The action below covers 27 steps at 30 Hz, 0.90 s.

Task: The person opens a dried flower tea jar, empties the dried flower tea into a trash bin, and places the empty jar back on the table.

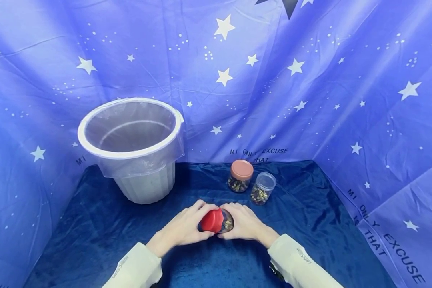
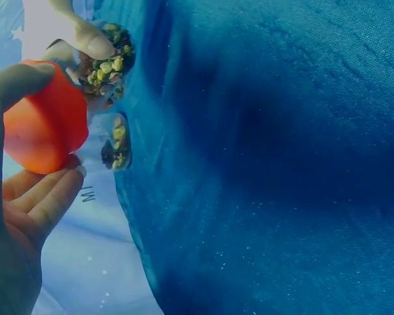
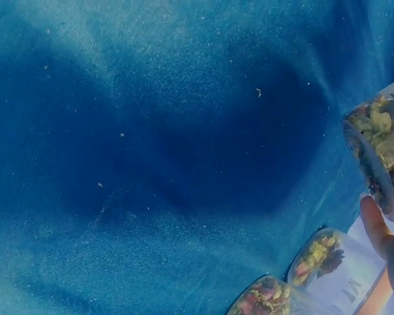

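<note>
Near the front middle of the cloth in the head view, a clear jar (image 1: 227, 222) of dried flower bits lies tilted sideways between both hands. Its red lid (image 1: 211, 221) points left, right at the jar's mouth. My left hand (image 1: 187, 224) grips this lid, thumb on one side and fingers on the other, as the red lid (image 2: 49, 121) in the left wrist view also shows. My right hand (image 1: 246, 222) holds the jar body from the right. In the right wrist view the jar's base (image 3: 374, 170) faces the camera, with a fingertip against it.
Behind the hands stand a jar with a pink lid (image 1: 242, 170) and a clear-topped jar (image 1: 263, 188), both partly filled with dried flowers. A white bin (image 1: 144, 190) with a plastic liner is at the back left. Starry blue curtains (image 1: 216, 104) surround the dark blue cloth (image 1: 309, 216).
</note>
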Available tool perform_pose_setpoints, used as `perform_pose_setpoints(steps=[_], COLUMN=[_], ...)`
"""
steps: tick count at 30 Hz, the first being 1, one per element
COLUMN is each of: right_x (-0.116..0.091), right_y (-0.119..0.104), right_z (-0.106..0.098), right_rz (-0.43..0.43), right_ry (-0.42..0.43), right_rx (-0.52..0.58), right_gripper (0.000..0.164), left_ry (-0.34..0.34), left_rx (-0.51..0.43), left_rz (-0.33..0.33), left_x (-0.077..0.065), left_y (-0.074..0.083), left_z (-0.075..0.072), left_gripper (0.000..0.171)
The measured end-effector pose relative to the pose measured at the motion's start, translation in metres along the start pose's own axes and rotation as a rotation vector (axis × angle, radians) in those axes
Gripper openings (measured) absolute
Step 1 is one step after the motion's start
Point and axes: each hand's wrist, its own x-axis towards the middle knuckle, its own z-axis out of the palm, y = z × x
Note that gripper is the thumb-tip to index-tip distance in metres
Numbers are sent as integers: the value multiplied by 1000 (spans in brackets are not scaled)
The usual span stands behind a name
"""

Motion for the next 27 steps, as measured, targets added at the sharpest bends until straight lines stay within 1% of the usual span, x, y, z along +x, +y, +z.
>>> perform_pose_setpoints(steps=[6,10,14,22,27], right_x=[0,0,0,-1,-2], right_y=[-1,-2,-3,-4,-5], right_z=[0,-1,-1,0,2], right_rz=[-2,6,15,24,26], right_ry=[3,-5,-3,-5,-15], right_rx=[-4,4,15,41,49], right_gripper=[70,69,69,69,68], left_ry=[-29,-44,-41,-6,-8], left_rx=[-7,-29,-39,1,-20], left_rz=[-114,-158,-174,-183,-208], left_x=[4,6,7,7,6], left_y=[3,4,5,7,6], left_z=[-2,-2,-2,2,6], left_gripper=[60,59,58,57,56])
